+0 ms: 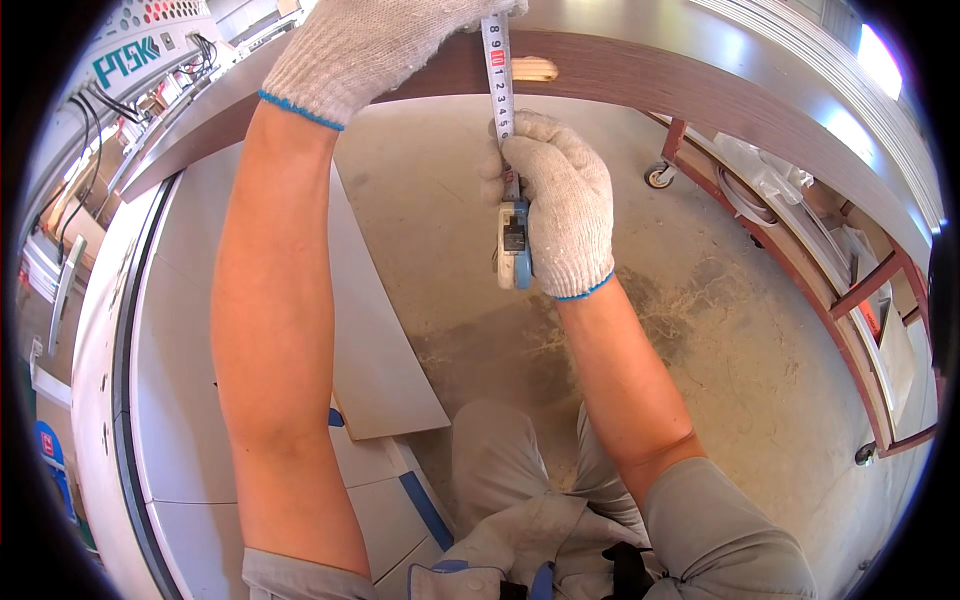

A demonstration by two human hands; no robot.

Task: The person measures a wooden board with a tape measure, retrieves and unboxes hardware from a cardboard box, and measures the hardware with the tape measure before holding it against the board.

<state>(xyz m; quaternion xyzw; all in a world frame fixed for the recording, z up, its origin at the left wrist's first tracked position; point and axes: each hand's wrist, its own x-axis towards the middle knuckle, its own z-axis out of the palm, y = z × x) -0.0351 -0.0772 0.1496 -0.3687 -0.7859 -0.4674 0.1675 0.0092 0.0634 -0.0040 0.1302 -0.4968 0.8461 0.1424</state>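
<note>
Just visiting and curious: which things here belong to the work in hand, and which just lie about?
In use:
tape measure, in the right hand
brown board, tape across its edge

Seemingly idle:
pale panel
wheeled rack
clear plastic

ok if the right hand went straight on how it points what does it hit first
The right hand would probably meet the dark brown board's edge, near the pale oval patch; depth is unclear, so it might pass beneath.

Your left hand (375,45) is cropped above; past its fingers the tape (515,246) ends unseen; your right hand (568,205) covers some blade (500,98).
</note>
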